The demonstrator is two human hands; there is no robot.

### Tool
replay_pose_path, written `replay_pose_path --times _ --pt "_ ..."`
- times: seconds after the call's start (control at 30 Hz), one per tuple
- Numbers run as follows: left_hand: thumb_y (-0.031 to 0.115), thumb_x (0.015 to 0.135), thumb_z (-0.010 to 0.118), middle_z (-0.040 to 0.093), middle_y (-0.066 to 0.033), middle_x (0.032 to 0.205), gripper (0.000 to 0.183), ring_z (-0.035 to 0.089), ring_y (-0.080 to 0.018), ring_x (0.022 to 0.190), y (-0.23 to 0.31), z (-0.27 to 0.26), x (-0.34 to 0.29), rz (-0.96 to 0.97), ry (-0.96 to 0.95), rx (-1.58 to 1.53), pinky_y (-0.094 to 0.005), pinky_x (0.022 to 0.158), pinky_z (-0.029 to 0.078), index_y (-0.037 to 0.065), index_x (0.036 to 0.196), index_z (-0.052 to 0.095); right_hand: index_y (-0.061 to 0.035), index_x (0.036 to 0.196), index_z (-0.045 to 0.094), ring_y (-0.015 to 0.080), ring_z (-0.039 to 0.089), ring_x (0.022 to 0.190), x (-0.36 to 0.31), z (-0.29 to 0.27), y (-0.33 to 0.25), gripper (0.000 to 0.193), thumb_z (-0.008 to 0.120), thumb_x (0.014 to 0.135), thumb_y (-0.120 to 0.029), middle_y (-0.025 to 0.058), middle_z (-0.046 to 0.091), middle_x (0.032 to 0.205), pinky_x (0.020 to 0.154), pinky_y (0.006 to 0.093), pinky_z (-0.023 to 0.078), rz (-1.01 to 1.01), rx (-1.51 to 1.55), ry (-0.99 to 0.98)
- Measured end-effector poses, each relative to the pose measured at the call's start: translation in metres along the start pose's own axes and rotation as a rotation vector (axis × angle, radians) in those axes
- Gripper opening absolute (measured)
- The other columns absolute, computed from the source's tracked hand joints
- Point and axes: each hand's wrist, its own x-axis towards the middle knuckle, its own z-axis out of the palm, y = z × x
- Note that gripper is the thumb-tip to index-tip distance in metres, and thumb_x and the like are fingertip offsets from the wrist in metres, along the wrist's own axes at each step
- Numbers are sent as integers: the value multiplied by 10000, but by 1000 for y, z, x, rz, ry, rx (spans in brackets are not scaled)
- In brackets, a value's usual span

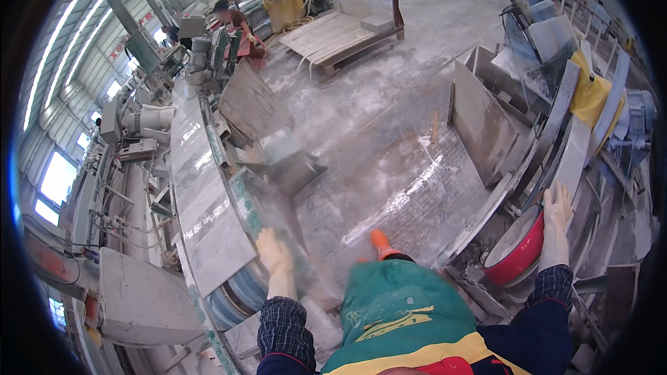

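A long grey stone slab point(208, 201) lies on the machine bed at the person's left, running away toward the far end of the hall. The left hand point(274, 253), gloved, rests at the slab's near right corner; motion blur hides whether its fingers point(267, 239) grip the edge or lie flat. On the right, a red basin point(517, 250) sits just beside the right hand point(556, 212), whose fingers point(559, 194) lie together, stretched flat against an upright stone slab point(573, 156).
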Motion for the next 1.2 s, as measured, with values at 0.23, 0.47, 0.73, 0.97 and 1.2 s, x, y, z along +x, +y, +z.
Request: replay_pose_path --times 0.23,0.47,0.73,0.97,1.2 --pt "81 848 561 513 -237 1395 483 442 -412 1314 -2 3 -3 43 63 30 -491 1149 294 21 1327 531 -211 1469 464 347 352 1422 19 7 9 578 506 966 -494 178 418 1515 1174 489 240 -62 -135 16" --pt "100 915 465 483 -250 1438 443 411 -385 1374 2 -7 -2 2 -9 3 -457 1193 231 -8 1339 535 -160 1487 429 332 324 1440 81 4 16 611 428 994 -521 177 377 1543 1183 453 233 -40 -187 -23" --pt "66 892 503 512 -242 1410 431 445 -393 1337 15 -19 2 13 -52 75 -462 1178 267 -6 1315 551 -90 1465 436 339 341 1424 130 12 20 620 425 998 -497 192 403 1517 1169 456 263 -12 -159 59" --pt "19 824 533 551 -238 1354 442 478 -405 1287 7 -6 -3 57 78 91 -482 1131 331 25 1264 578 -55 1431 470 345 381 1395 136 26 33 630 432 991 -503 198 429 1496 1154 449 290 -53 -159 119" --pt "75 820 562 551 -237 1346 428 476 -384 1294 12 -6 -2 4 92 14 -486 1138 319 19 1244 581 -51 1414 484 383 421 1351 66 26 30 648 442 973 -523 187 461 1471 1110 483 338 -85 -237 164"
